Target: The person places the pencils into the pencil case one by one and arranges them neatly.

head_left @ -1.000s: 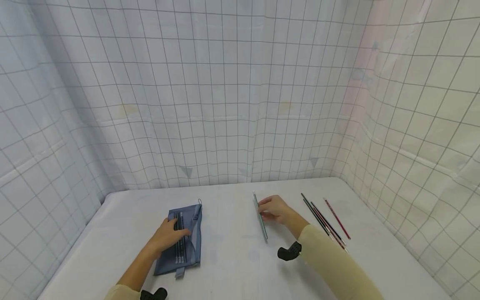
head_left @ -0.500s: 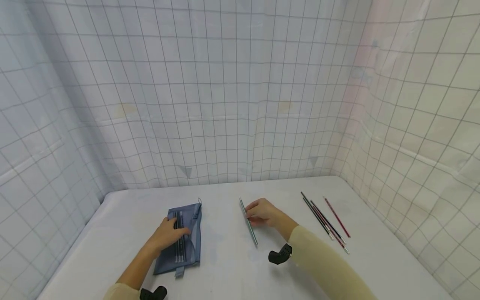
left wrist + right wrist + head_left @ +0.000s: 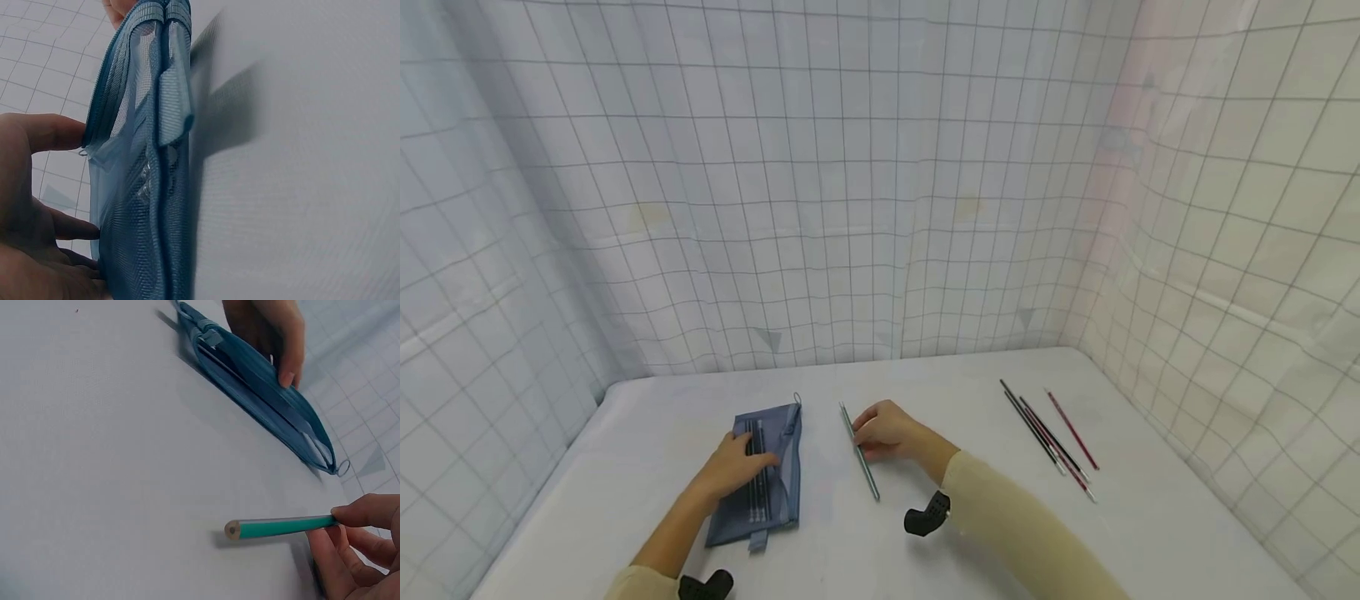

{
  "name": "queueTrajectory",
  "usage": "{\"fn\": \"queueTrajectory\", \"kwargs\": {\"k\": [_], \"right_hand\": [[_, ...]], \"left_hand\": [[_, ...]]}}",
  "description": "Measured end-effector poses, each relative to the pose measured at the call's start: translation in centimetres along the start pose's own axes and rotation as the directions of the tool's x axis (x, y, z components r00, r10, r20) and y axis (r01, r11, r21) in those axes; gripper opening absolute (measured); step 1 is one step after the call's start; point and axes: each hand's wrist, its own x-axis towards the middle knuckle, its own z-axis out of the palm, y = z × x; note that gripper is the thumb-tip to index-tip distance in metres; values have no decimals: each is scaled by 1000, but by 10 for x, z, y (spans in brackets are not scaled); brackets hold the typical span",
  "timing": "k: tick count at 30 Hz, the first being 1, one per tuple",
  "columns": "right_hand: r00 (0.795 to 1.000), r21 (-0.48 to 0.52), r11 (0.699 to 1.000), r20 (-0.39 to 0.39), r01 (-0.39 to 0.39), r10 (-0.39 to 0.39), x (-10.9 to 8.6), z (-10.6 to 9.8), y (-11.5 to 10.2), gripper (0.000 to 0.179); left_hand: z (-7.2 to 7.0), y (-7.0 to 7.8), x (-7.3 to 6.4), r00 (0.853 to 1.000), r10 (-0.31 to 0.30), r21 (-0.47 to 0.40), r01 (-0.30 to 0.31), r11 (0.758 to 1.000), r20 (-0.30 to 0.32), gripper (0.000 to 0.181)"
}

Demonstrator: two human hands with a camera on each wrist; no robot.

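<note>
A blue mesh zip pouch (image 3: 727,527) lies flat at the left of the table, and several dark pencils (image 3: 758,502) show through its mesh. My left hand (image 3: 730,469) rests on top of it, thumb and fingers spread and touching its upper side. In the right wrist view the zipper side of the pouch (image 3: 240,390) gapes toward the right hand. A green pencil (image 3: 284,526) is pinched between the thumb and fingers of my right hand (image 3: 887,429), just right of the pouch. Its flat wooden end points out from the fingers, with a shadow close below it.
Several black and red pencils (image 3: 1036,429) lie in a loose bundle at the right of the white table (image 3: 955,400). A single red pencil (image 3: 1072,429) lies a little farther right. Checked white curtains (image 3: 880,200) enclose the back and sides.
My right hand has moved left across the table with the green pencil, from near the loose pencils to close beside the pouch. The left hand and pouch have stayed in place.
</note>
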Motion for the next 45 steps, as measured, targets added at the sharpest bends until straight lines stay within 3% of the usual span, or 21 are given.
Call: {"fn": "queueTrajectory", "kwargs": {"k": [11,23,30,37,45], "right_hand": [[997,-64,997,63,39,-35,1,44,-15,14],[999,-61,998,34,12,-10,5,68,-20,14],[997,-93,996,-75,-4,-4,8,90,-29,12],[984,-225,974,-178,-24,-17,19,110,-37,18],[976,-269,962,-215,-35,-24,23,122,-39,22]], "left_hand": [[1,-1,2,1000,-8,17,8,1000,-6,95],[2,-4,1,999,-43,3,43,999,1,97],[4,0,3,1000,-29,-9,29,1000,-11,95],[3,-1,2,999,-31,-19,31,999,-5,93],[2,1,3,1000,-28,-17,28,999,-5,94]]}}
